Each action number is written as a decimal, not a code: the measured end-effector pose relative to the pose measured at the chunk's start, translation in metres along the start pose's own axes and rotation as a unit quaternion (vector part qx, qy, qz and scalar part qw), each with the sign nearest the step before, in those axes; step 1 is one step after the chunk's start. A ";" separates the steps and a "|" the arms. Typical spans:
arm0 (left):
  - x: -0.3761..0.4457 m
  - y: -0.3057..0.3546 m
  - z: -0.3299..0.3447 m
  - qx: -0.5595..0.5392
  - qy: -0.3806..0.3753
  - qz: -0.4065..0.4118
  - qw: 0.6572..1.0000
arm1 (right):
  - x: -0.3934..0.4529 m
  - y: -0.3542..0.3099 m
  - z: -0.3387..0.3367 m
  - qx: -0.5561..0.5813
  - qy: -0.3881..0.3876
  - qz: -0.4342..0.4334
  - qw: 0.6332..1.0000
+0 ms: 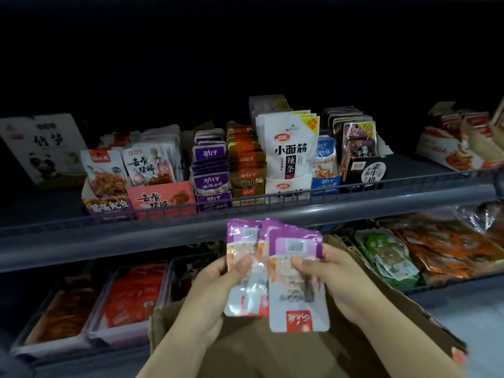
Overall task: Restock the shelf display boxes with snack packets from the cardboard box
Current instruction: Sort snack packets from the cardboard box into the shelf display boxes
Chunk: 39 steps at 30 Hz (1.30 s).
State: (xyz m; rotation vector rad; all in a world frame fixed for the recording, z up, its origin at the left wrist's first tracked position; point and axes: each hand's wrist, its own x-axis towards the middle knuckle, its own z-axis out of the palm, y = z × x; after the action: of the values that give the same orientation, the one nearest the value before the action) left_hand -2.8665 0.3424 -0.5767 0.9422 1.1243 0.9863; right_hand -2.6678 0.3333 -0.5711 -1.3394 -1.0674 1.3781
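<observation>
Purple-topped snack packets (275, 268) are sitting fanned between both hands, above the cardboard box (300, 350). Left hand (215, 285) and right hand (335, 279) are both pinching them, below the shelf (245, 216) display boxes (212, 199).

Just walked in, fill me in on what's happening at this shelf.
A person is restocking snacks. Both hands hold a fanned bunch of purple-topped foil snack packets above an open brown cardboard box: the left hand pinches the left packets, the right hand the front one. None of these has gone in yet. The purple display boxes on the grey upper shelf sit just above.
</observation>
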 end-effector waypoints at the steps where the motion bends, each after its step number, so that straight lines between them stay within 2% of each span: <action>1: 0.001 0.000 -0.001 0.001 0.001 0.003 1.000 | 0.001 -0.002 -0.004 0.021 0.019 0.003 1.000; 5: 0.000 0.000 0.003 0.021 -0.036 -0.001 0.999 | 0.003 -0.007 -0.005 0.084 0.013 0.014 0.996; 9: -0.003 -0.006 0.012 0.057 -0.079 0.023 0.995 | 0.004 0.005 0.012 0.071 0.014 0.012 0.997; 13: -0.004 -0.015 0.020 0.148 -0.061 0.062 0.985 | 0.005 0.013 0.026 0.040 0.017 -0.008 0.999; 15: -0.004 -0.021 0.024 0.183 -0.038 0.064 0.980 | 0.004 0.015 0.029 -0.033 0.021 -0.045 0.998; 17: -0.003 -0.025 0.026 0.172 -0.018 0.060 0.983 | 0.003 0.016 0.030 -0.082 0.018 -0.076 0.994; 21: 0.001 -0.020 0.026 0.015 0.008 0.044 0.999 | 0.005 0.018 0.030 -0.019 -0.054 -0.035 0.998; 23: 0.002 -0.018 0.027 -0.027 0.027 0.045 0.998 | 0.004 0.020 0.030 -0.039 -0.069 -0.058 0.995; 25: 0.001 -0.020 0.030 -0.004 0.037 0.039 0.999 | 0.004 0.020 0.029 -0.056 -0.038 -0.108 0.992; 27: 0.001 -0.022 0.031 0.067 0.053 0.042 0.995 | 0.004 0.017 0.027 -0.093 0.004 -0.143 0.985; 30: 0.002 -0.022 0.029 0.137 0.133 0.087 0.978 | 0.007 0.015 0.020 -0.242 0.072 -0.175 0.952; 32: 0.000 -0.020 0.029 0.130 0.129 0.098 0.978 | 0.007 0.018 0.019 -0.343 0.110 -0.201 0.911; 36: -0.002 -0.015 0.031 -0.035 0.010 0.010 0.999 | 0.007 0.028 0.025 -0.414 0.115 -0.291 0.854; 39: 0.002 -0.008 0.025 -0.169 0.019 -0.001 0.985 | 0.012 0.032 0.026 -0.424 0.090 -0.338 0.835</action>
State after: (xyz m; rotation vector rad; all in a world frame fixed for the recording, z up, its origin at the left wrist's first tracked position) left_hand -2.8405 0.3396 -0.5802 0.6506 0.9509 1.1545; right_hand -2.6953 0.3380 -0.6040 -1.4080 -1.8933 0.2060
